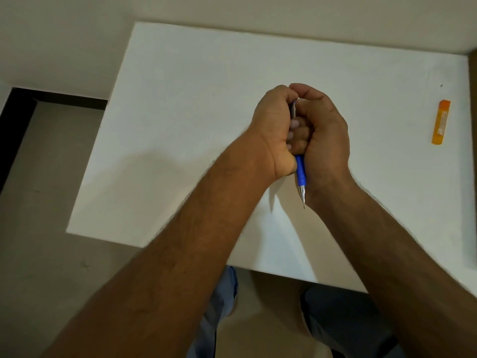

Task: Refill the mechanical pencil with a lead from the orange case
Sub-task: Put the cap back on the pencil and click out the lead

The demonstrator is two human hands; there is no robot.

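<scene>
The blue mechanical pencil (300,174) sits between both hands above the middle of the white table (180,99), its silver tip pointing toward me. My left hand (273,130) is wrapped around the barrel. My right hand (325,135) is curled beside it, fingertips pinched at the pencil's top end, which is mostly hidden. The orange lead case (441,122) lies flat on the table far to the right, apart from both hands.
The table's near edge runs just above my knees (335,319). Beige floor lies to the left. A wall meets the table's far edge, and a dark gap (15,120) shows at the left.
</scene>
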